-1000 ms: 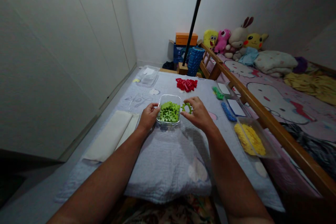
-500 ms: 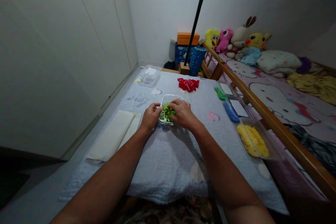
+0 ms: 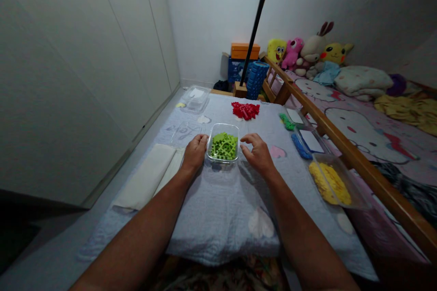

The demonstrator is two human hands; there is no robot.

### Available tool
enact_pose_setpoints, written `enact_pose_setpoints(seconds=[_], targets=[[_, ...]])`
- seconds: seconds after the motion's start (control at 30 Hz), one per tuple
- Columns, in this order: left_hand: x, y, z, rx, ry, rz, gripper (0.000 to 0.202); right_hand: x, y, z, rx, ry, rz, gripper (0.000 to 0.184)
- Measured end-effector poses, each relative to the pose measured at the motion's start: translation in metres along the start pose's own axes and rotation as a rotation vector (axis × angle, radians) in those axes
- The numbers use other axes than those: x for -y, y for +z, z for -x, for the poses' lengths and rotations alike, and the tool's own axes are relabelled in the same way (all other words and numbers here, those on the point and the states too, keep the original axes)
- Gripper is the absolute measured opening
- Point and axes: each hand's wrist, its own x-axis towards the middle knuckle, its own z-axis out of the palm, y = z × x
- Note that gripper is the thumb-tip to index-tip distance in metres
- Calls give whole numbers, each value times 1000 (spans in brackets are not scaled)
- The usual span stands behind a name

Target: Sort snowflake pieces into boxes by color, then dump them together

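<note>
A clear plastic container [image 3: 222, 162] stands in the middle of the cloth-covered table, filled with light-green notched plastic pieces [image 3: 224, 144]. My left hand [image 3: 195, 153] grips its left wall, fingers together against the side. Just off the right wall, my right hand [image 3: 258, 151] is open, thumb and fingers apart with nothing between them. To the left of the container lies a clear lid [image 3: 187, 131], hard to make out against the cloth. Beyond it sits a pile of red plastic pieces [image 3: 245, 110].
Folded cream cloth [image 3: 146, 177] lies at the left. Clear containers [image 3: 196, 99] stand at the far left corner. Along the right edge are green pieces [image 3: 287, 122], blue pieces [image 3: 301, 146] and a container with yellow pieces [image 3: 329, 183], beside a wooden bed rail [image 3: 344, 153].
My right hand has come out of the container and moved right, fingers now apart. The green pieces lie uncovered. My left hand has stayed at the left wall.
</note>
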Motion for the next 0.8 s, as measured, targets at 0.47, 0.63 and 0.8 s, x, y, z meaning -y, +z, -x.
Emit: enact_pose_setpoints(seconds=[0.47,0.63,0.8], targets=[[-7,-22,5,-181,194,-848,38,-5,20,10,-162,130,-143,15],[-3,-24,7,-86,165,-999,31,-7,25,13,-167,131,-158,16],[-7,-28,6,-75,168,-1039,24,-6,26,14,-172,136,-162,16]])
